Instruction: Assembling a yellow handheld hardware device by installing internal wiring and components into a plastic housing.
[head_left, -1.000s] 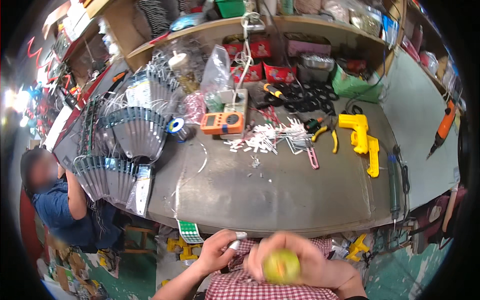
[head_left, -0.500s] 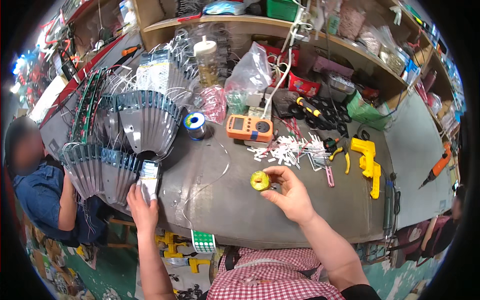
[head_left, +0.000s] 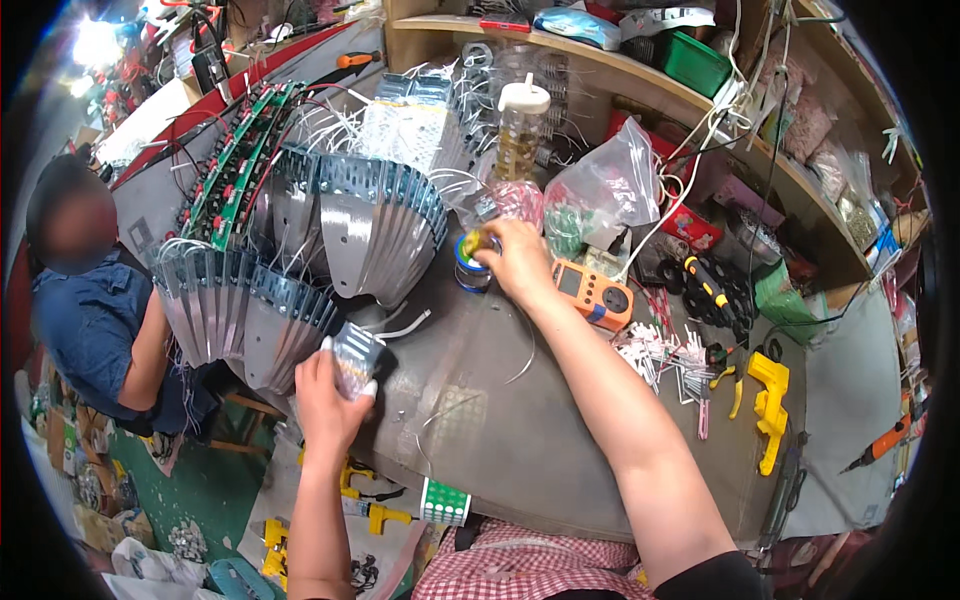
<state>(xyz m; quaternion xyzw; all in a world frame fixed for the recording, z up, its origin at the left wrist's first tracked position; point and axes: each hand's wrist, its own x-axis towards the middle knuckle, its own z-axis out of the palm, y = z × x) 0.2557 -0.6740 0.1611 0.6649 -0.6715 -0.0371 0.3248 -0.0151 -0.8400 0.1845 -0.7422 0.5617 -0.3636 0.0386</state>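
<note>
My left hand (head_left: 330,400) is closed around a small bundle of grey plates (head_left: 358,355) with pale stripes and white wire ends, held at the table's left side beside the fanned stacks. My right hand (head_left: 520,262) reaches across to the solder spool (head_left: 471,276) with its blue rim. Its fingers pinch a small yellow-green roll of tape (head_left: 480,243) at the spool's top. Whether the roll rests on the spool or hangs just above it, I cannot tell. Fanned stacks of grey metal plates (head_left: 365,240) with white wires stand left of the spool.
An orange meter (head_left: 592,295) lies right of my right forearm, near a pile of white pieces (head_left: 655,355). Farther right are yellow-handled pliers (head_left: 737,390) and a yellow gun-shaped tool (head_left: 768,410). A co-worker (head_left: 95,310) sits at the left. A plastic bottle (head_left: 522,125) stands behind.
My right hand has carried the tape roll from the table's middle leftward and away to the spool. My left hand has lifted and tilted the plate bundle. The view has shifted left.
</note>
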